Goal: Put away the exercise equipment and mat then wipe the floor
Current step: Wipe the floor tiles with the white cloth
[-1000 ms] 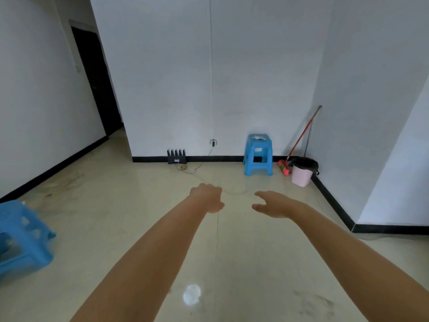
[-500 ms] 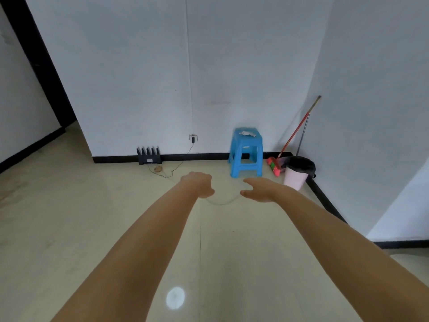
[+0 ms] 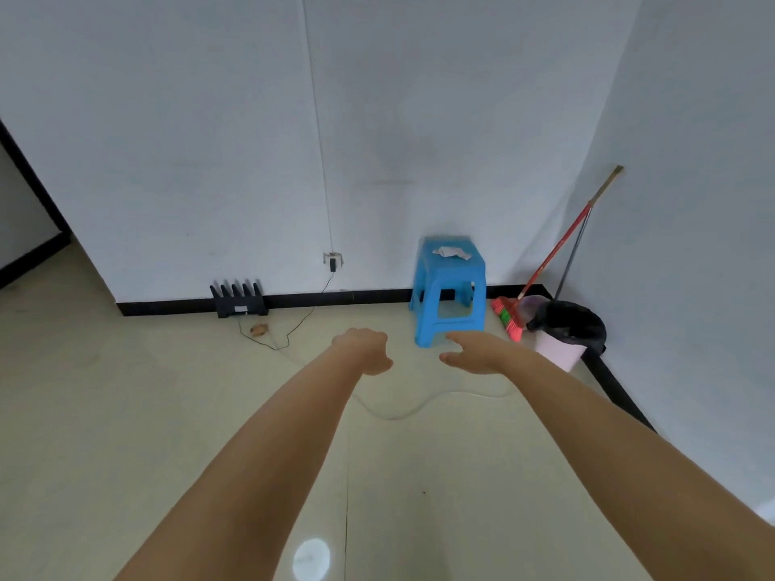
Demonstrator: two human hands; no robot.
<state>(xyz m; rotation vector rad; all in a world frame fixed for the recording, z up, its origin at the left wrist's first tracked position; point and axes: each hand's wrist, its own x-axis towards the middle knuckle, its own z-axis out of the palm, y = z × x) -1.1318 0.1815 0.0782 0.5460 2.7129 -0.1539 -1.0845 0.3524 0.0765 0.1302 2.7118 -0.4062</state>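
Note:
Both my arms stretch forward over the pale tiled floor (image 3: 126, 413). My left hand (image 3: 365, 350) is curled downward with nothing in it. My right hand (image 3: 472, 354) has its fingers spread and holds nothing. Just beyond the right hand stands a blue plastic stool (image 3: 448, 291) against the wall, with a crumpled white cloth (image 3: 452, 252) lying on its seat. A red-handled broom (image 3: 545, 266) leans in the right corner. No mat or exercise equipment shows.
A pink bin with a black liner (image 3: 566, 333) stands in the right corner beside the broom. A black router (image 3: 238, 299) sits at the baseboard with a cable (image 3: 302, 325) trailing over the floor. A thin clear cord (image 3: 419, 406) loops on the tiles. A dark doorway edge (image 3: 29, 182) is at left.
The view has turned right and come closer to the stool and corner. The second blue stool at left and most of the doorway have left the frame. Both hands stay extended and hold nothing.

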